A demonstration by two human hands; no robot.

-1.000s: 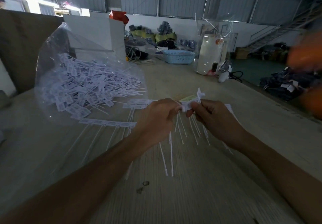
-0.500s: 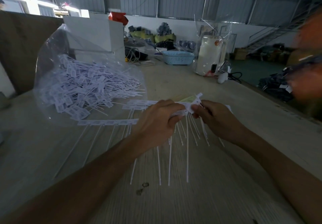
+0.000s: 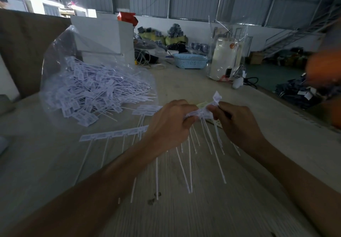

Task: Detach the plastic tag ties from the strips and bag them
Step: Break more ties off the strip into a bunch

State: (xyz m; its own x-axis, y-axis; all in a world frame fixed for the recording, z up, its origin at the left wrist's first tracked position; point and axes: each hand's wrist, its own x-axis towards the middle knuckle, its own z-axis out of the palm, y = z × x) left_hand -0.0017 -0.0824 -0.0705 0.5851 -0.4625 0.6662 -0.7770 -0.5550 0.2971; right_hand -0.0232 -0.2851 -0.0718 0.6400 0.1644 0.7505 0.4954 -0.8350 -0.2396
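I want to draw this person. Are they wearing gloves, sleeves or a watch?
No gloves: the left hand and right hand are both bare. The forearms are bare too, with no sleeves, watch or bracelet showing. No rings can be seen.

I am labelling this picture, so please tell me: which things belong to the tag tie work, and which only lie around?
Job: left hand and right hand holding a strip of ties; strip on table; clear bag of loose ties.

Lying about: blue basket; white boxes; black cable.
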